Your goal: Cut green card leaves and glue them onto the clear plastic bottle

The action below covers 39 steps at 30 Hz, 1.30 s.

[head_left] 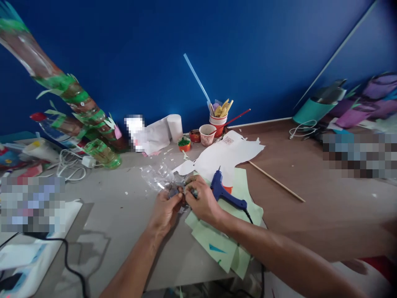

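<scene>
A crumpled clear plastic bottle [159,176] lies on the grey table, its near end in my left hand [167,209], whose fingers are closed round it. My right hand [201,196] meets the left at that end of the bottle, fingers bent into a pinch. What the right fingers pinch is small, dark and mostly hidden. Just right of my right hand, a blue hot glue gun [228,192] rests with its nozzle pointing up and away. Under it lie pale green paper sheets [214,248] and a cut white paper [217,159].
Paper cups [207,135], one holding yellow plastic cutlery, and a green paint pot [184,143] stand by the blue wall. A wooden stick [276,181] lies to the right. On the left are a painted bottle tree [83,103], a white cable [71,163] and a black cord [66,252].
</scene>
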Motion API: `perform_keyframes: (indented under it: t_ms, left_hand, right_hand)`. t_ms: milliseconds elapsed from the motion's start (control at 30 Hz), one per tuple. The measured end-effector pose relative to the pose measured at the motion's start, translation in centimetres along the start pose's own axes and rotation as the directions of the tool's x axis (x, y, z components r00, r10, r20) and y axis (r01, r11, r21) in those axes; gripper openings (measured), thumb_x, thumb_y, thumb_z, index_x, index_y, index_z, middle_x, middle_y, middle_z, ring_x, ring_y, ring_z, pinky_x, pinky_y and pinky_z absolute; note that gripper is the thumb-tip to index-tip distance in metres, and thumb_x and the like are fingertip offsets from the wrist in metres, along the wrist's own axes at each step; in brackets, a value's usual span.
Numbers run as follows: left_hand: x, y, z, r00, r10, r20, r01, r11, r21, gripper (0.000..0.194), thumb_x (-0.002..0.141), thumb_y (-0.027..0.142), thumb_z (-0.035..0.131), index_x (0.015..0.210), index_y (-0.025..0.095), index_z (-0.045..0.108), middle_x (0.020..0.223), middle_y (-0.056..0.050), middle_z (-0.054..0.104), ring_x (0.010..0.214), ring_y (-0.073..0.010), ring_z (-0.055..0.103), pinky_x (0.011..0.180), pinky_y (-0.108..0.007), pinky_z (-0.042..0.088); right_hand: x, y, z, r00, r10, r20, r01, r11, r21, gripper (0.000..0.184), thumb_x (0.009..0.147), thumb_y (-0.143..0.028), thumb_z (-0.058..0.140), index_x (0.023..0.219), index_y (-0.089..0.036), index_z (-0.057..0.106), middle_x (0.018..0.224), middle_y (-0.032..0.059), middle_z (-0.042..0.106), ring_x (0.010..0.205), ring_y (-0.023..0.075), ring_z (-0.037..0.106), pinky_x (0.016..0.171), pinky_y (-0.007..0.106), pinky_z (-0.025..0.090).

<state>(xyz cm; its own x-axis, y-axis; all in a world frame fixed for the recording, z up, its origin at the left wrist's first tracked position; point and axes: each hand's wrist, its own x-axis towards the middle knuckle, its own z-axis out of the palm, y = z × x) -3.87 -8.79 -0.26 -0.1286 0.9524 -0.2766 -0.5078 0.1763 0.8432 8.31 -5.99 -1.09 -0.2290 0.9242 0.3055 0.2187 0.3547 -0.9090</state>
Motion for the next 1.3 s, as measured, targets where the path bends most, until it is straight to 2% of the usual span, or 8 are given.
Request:
perform_keyframes:
  t_ms: [300,500,600,767,967,1067,1167,1300]
  left_hand:
    - [0.4,-1.1,-1.2,0.995,0.102,-0.018,-0.099,0.987,0.127,0.014,0.060,0.016,0.077,0.070,0.015,0.066,0.065,0.001,0.061,0.063,-0.0103,0.055,0.061,-0.021,0.045]
    - [0.2,0.0,-0.6,0.998,-0.016,-0.059,0.015,1.000,-0.016,0.019,0.054,0.013,0.078,0.067,0.013,0.065,0.064,0.002,0.059,0.056,-0.0078,0.053,0.056,-0.020,0.045]
    - [0.1,0.4,-0.4,0.996,-0.067,-0.064,0.063,0.995,-0.072,0.020,0.052,0.010,0.079,0.067,0.012,0.064,0.064,0.001,0.059,0.055,-0.0067,0.052,0.055,-0.020,0.045]
    - [0.0,0.5,-0.6,0.996,-0.085,0.015,0.086,0.989,-0.122,0.019,0.053,0.010,0.078,0.065,0.011,0.063,0.063,0.001,0.057,0.053,-0.0067,0.051,0.052,-0.020,0.043]
    - [-0.1,0.4,-0.8,0.994,-0.092,0.056,0.100,0.980,-0.169,0.020,0.054,0.009,0.077,0.067,0.011,0.062,0.063,0.001,0.057,0.053,-0.0062,0.050,0.054,-0.020,0.042]
    - [-0.2,0.4,-0.9,0.993,-0.098,0.073,0.110,0.979,-0.173,0.020,0.055,0.009,0.077,0.068,0.011,0.062,0.063,0.001,0.057,0.054,-0.0064,0.050,0.054,-0.021,0.041]
    - [-0.3,0.4,-1.0,0.991,-0.093,0.100,0.110,0.977,-0.181,0.020,0.056,0.010,0.077,0.069,0.011,0.062,0.062,0.001,0.056,0.054,-0.0067,0.049,0.054,-0.020,0.041]
    - [-0.2,0.2,-1.0,0.991,-0.095,0.098,0.111,0.978,-0.177,0.021,0.055,0.009,0.076,0.069,0.011,0.061,0.064,0.001,0.056,0.054,-0.0066,0.049,0.054,-0.020,0.042]
  right_hand:
    - [-0.2,-0.1,0.0,0.997,-0.069,0.030,0.071,0.994,-0.077,0.014,0.071,-0.009,0.052,0.062,-0.019,0.052,0.075,0.0033,0.054,0.080,0.0182,0.055,0.077,0.032,0.046]
    - [0.3,-0.3,-0.9,0.991,-0.111,-0.068,0.111,0.994,-0.014,0.009,0.076,-0.012,0.049,0.079,-0.019,0.055,0.085,0.0055,0.055,0.086,0.0185,0.055,0.081,0.033,0.045]
    - [0.7,-0.5,-1.4,0.993,-0.050,-0.102,0.051,0.999,0.003,0.012,0.078,-0.016,0.049,0.089,-0.018,0.054,0.090,0.0062,0.056,0.087,0.0180,0.055,0.079,0.032,0.046]
    - [0.7,-0.9,-1.5,0.993,0.101,-0.068,-0.097,0.994,0.051,0.022,0.079,-0.022,0.051,0.100,-0.017,0.052,0.093,0.0071,0.059,0.084,0.0177,0.057,0.065,0.027,0.046]
    - [1.2,-2.6,-2.1,0.996,0.088,0.017,-0.089,0.995,0.044,0.028,0.078,-0.023,0.051,0.105,-0.016,0.051,0.091,0.0060,0.060,0.077,0.0150,0.058,0.070,0.029,0.047]
    - [1.6,-3.9,-3.8,0.995,0.037,0.091,-0.031,0.997,-0.066,0.023,0.078,-0.021,0.051,0.099,-0.016,0.055,0.087,0.0038,0.062,0.075,0.0145,0.058,0.070,0.028,0.046]
    - [1.4,-4.3,-6.5,0.979,0.043,0.197,0.016,0.957,-0.289,0.013,0.077,-0.019,0.053,0.088,-0.018,0.060,0.083,0.0021,0.063,0.072,0.0142,0.056,0.068,0.027,0.043]
    - [0.1,-2.8,-9.7,0.946,0.216,0.242,-0.005,0.756,-0.654,0.015,0.079,-0.026,0.057,0.088,-0.017,0.064,0.091,0.0077,0.063,0.082,0.0195,0.058,0.074,0.030,0.041]
